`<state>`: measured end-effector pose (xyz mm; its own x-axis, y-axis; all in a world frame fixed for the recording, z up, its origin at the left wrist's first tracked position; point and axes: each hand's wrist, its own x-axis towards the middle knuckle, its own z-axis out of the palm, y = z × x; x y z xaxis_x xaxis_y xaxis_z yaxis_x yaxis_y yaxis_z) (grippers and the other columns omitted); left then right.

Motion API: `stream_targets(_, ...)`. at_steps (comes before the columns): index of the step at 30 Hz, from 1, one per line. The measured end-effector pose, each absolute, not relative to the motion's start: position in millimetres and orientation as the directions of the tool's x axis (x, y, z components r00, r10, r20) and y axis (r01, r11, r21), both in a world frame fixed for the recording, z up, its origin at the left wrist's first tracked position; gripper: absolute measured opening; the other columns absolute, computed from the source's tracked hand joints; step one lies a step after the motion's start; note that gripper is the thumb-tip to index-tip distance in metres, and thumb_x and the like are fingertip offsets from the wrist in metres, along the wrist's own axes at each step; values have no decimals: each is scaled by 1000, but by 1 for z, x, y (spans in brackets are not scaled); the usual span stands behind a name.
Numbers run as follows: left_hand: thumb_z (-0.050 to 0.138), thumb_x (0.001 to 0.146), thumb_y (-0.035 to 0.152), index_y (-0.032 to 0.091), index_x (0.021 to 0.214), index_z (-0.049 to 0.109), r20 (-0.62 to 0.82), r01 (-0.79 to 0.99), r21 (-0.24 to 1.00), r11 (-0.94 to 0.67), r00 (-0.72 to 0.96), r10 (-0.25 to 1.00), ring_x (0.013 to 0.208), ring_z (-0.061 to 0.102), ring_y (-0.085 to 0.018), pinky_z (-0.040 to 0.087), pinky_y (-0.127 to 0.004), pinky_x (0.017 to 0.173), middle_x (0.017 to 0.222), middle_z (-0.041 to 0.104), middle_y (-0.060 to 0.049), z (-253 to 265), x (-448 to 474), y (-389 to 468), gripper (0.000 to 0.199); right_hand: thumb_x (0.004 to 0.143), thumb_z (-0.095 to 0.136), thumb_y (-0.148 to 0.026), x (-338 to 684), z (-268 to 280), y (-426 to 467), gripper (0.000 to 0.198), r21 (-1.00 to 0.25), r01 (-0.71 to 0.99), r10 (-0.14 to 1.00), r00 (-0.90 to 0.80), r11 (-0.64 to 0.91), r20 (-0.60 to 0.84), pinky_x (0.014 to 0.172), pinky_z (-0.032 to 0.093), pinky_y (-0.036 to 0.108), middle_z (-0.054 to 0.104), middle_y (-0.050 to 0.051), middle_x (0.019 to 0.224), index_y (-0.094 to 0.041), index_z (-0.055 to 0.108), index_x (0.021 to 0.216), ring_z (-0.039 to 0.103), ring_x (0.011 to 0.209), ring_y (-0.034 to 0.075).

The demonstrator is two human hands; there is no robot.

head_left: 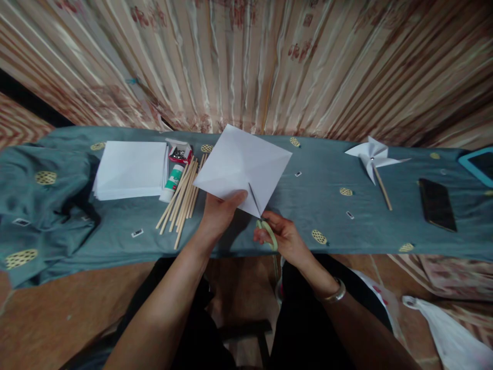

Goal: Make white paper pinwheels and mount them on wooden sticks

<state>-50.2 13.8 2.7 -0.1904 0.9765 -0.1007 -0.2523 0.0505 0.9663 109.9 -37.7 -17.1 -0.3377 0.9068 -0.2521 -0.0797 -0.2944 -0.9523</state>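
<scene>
A square sheet of white paper point(246, 159) with crease lines is held up over the table, turned corner-down. My left hand point(223, 208) grips its lower left edge, thumb on top and fingers hidden beneath. Scissors point(269, 234) with pale green handles are in my right hand point(283, 234), fingers through the loops. One dark blade lies over the paper's near corner, pointing up toward the sheet's middle; the other blade is hidden under the sheet.
Left on the blue-green cloth point(316, 190) lie a stack of white paper point(131, 167), a glue stick point(172, 182), a small red-and-white box of metal bits point(179, 152) and several wooden sticks point(183, 198). Rightward are a paper pinwheel point(373, 156), a dark phone point(438, 204) and a blue-framed device point(477, 165).
</scene>
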Motion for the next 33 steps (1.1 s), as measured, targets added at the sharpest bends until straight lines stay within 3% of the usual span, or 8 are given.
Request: stream_targets(33,79,56,28,15,83,67,-150,-250,962,108,-156,976,75,63,-19,52,-32,72,85,71,-5,0,-48,10,32,70,76,-60,108,-14,-37,50,-969,-60,932,-293,-240,-213,56,50,24,66,-2,67,-21,62,97,59,56,10)
